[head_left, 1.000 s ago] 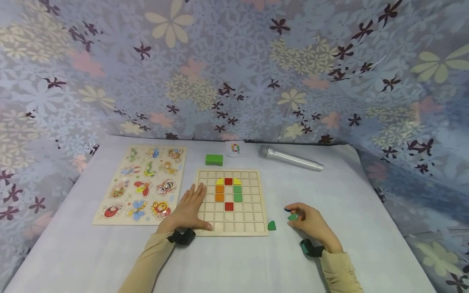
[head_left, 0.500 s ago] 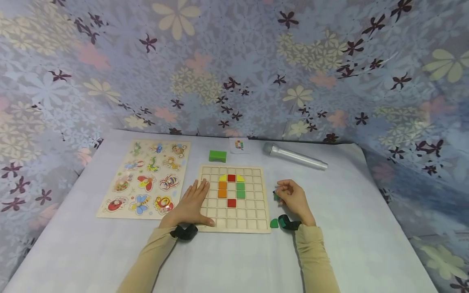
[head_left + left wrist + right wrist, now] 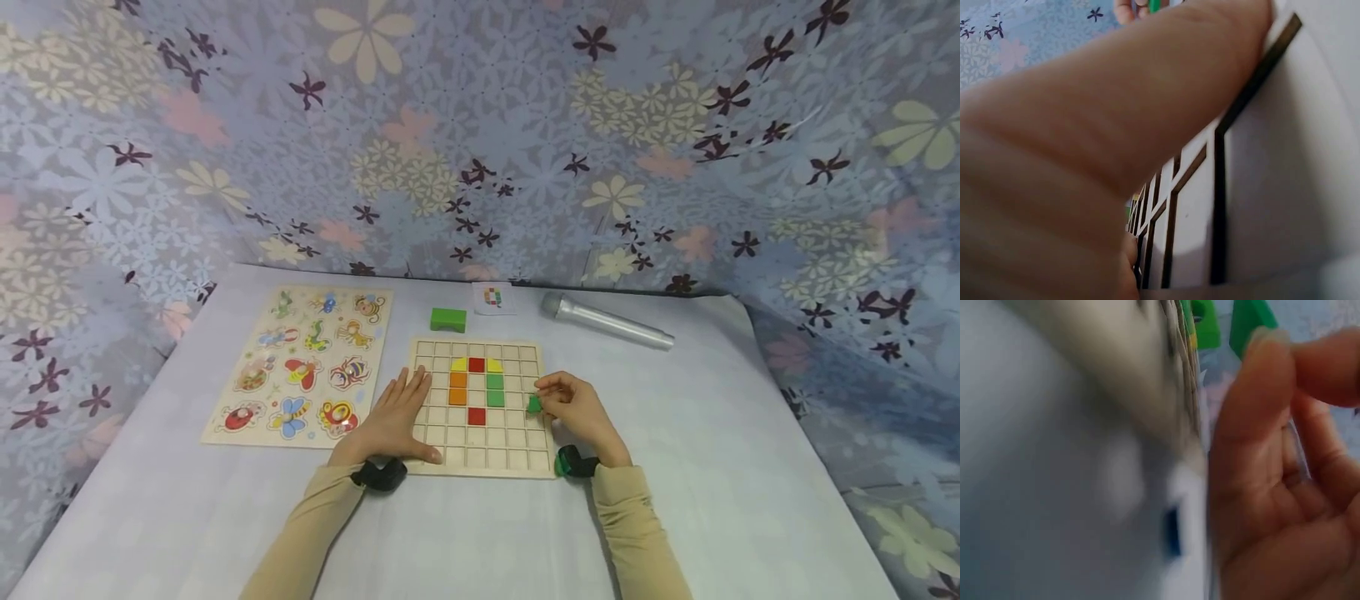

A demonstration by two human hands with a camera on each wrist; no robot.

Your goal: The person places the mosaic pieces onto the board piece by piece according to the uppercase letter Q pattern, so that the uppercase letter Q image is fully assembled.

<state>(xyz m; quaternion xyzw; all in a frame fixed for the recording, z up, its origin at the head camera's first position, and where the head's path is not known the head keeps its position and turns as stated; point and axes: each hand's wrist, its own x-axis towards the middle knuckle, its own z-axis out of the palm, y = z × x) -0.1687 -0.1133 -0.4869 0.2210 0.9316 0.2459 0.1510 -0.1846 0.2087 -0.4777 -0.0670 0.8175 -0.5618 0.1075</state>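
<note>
My right hand pinches a small green piece between thumb and finger, over the right edge of a wooden grid board. In the right wrist view, the green piece projects past the thumb tip. My left hand rests on the board's left side, fingers straight and spread. Set in the grid is a ring of tiles: a red tile between yellow curved ones, an orange pair, a green pair and a lower red tile.
Left of the board lies an insect picture puzzle. Behind stand a green block, a pattern card and a silver microphone. A second green piece is mostly hidden by the right wristband. A blurred dark blue bit shows in the right wrist view.
My right hand has moved left from the table to the board's right edge, carrying the green piece. The left hand stays on the board. The head view has shifted slightly.
</note>
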